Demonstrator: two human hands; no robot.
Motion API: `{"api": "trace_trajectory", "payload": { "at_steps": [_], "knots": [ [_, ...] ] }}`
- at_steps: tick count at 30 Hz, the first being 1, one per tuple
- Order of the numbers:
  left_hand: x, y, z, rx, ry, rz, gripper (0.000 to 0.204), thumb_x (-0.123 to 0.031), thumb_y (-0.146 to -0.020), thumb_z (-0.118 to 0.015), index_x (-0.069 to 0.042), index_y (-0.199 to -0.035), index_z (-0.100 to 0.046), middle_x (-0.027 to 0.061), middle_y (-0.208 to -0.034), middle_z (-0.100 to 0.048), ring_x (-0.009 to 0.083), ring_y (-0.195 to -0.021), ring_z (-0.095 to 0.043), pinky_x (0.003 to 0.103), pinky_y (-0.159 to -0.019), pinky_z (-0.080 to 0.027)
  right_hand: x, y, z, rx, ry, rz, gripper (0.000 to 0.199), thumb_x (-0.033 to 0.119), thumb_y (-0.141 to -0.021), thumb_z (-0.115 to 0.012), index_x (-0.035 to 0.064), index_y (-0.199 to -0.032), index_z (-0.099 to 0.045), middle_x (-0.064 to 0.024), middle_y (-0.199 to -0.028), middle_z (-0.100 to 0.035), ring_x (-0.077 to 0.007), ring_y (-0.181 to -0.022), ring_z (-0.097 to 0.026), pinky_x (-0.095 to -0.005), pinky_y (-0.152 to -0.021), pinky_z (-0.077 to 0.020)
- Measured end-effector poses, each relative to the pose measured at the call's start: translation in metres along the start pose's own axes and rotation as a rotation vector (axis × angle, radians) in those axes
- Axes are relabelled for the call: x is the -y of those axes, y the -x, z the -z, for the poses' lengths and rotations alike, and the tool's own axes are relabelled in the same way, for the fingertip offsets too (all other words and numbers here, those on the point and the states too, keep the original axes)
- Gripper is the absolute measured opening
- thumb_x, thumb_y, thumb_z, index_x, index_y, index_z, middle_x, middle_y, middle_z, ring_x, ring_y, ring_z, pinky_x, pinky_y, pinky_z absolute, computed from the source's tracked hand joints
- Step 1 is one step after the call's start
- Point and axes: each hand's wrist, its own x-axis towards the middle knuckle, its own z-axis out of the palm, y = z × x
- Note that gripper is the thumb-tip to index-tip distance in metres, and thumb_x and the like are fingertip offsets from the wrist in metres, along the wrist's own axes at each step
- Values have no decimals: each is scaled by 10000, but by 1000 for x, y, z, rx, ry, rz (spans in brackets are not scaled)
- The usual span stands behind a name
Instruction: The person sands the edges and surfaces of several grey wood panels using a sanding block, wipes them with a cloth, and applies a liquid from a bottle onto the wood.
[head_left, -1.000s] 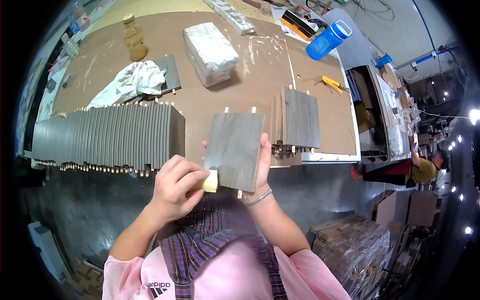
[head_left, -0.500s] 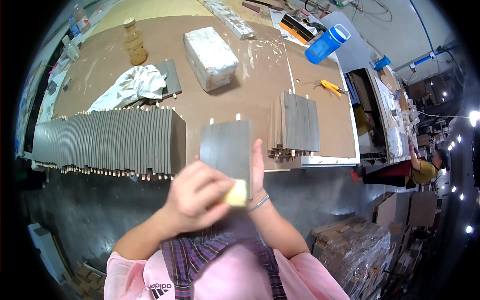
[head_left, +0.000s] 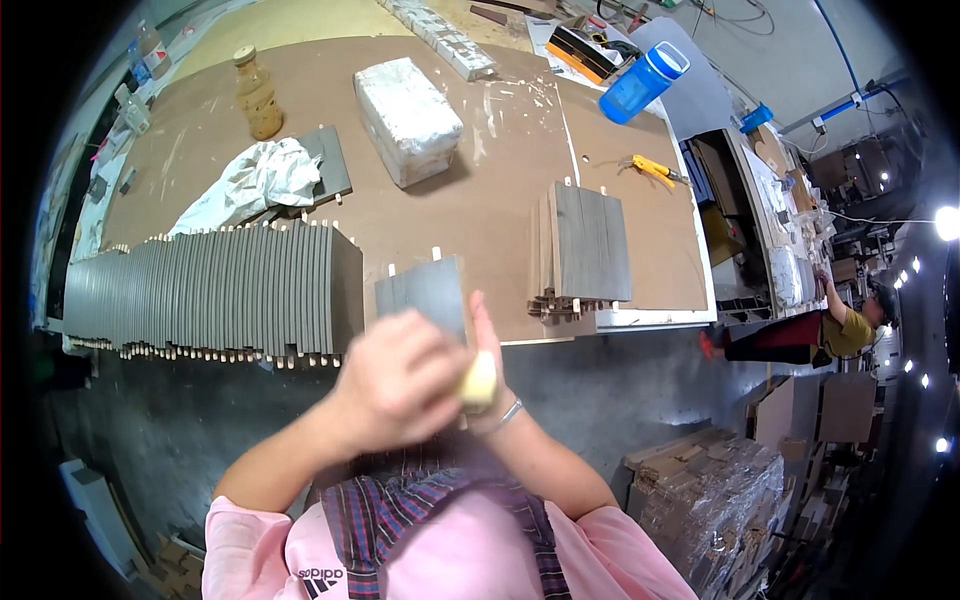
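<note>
A grey wooden panel [head_left: 428,288] with light dowel pegs on its far edge stands tilted in front of me. My right hand [head_left: 486,372] grips it along its right side, thumb up and most fingers hidden behind. Blurred by motion, my left hand [head_left: 402,380] is closed on a yellow sponge-like pad [head_left: 480,380] at the panel's near end. Left of the panel, a long row of similar grey panels [head_left: 220,290] stands on edge, dowels showing. To the right is a smaller stack of doweled panels [head_left: 590,245].
On the brown worktable [head_left: 440,205] are a white wrapped block [head_left: 410,120], a white cloth [head_left: 255,185] partly over a grey panel, a brownish bottle [head_left: 258,95], a blue water bottle [head_left: 643,85] and a yellow air gun [head_left: 655,170]. Far right, another person [head_left: 800,335] stands at a bench.
The panel and both my hands have shifted a little left, and the panel leans more. The yellow pad has moved slightly upward. The view has turned slightly.
</note>
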Motion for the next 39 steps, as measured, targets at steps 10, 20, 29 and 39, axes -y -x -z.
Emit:
{"api": "trace_trajectory", "payload": {
  "at_steps": [10, 20, 29, 39],
  "knots": [
    [18, -11, 15, -56, -33, 102, 349, -105, -613, -757, -22, -940, -670, 115, -863, -616, 294, -759, -597, 378, -665, -512, -13, 3, -4, -46, 150, 59, 589, 528, -1040, -307, 98, -1414, -453, -122, -1306, -579, -255, -1182, -585, -384, -1041, -461],
    [82, -17, 44, -331, -81, 388, 305, -64, -663, -738, 32, -942, -662, 133, -901, -655, 284, -833, -632, 348, -760, -508, -15, 9, -11, -97, 263, -65, 797, 657, -979, -277, 60, -1507, -312, -229, -1418, -472, -425, -1300, -474, -524, -1029, -450],
    [62, 19, 48, -350, 252, 596, 333, -70, -738, -760, 79, -1015, -652, 119, -978, -663, 187, -890, -646, 294, -827, -504, -6, 7, -26, -47, 232, -1, 966, 772, -877, -383, 69, -1528, -262, -233, -1496, -373, -501, -1348, -379, -648, -1038, -385],
    [48, 59, 50, -445, 477, 735, 343, -75, -761, -760, 56, -1061, -659, 107, -1043, -659, 165, -916, -634, 275, -833, -493, 12, 19, -15, 72, 41, 6, 816, 585, -942, -497, 67, -1532, -275, -178, -1551, -329, -364, -1418, -342, -563, -1151, -285]
  ]
}}
